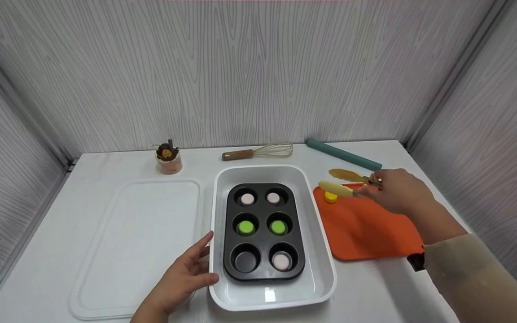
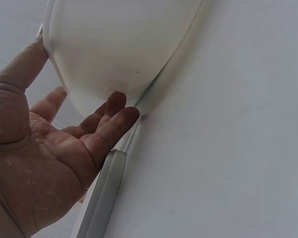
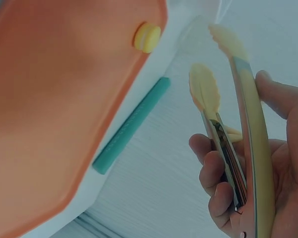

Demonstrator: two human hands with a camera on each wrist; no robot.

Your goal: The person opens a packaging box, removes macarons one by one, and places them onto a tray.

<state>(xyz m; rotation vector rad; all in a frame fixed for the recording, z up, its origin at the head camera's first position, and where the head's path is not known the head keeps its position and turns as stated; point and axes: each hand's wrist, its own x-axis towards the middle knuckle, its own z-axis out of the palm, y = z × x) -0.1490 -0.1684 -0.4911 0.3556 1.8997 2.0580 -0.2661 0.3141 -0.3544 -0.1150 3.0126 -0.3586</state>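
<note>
My left hand [image 1: 180, 276] holds the left side of a white bin [image 1: 317, 291], thumb at the rim and fingers against the outer wall [image 2: 134, 49]. Inside the bin lies a dark muffin tin [image 1: 262, 237]. Its cups hold pale pink macarons [image 1: 281, 261] and green macarons [image 1: 246, 228]; the front left cup is empty. My right hand [image 1: 400, 190] grips yellow-tipped tongs [image 3: 260, 148] with their arms spread apart and nothing between the tips. Below them, near the back left corner of an orange tray [image 1: 361, 233], sits a yellow macaron [image 3: 147, 37], partly covered by the tongs in the head view.
A whitish lid [image 1: 146, 233] lies flat left of the bin. Along the back stand a small decorated cup [image 1: 169, 165], a whisk [image 1: 258, 152] with a wooden handle, and a teal bar [image 1: 343, 154] behind the orange tray. Wood-grain panels enclose the table at the back and sides.
</note>
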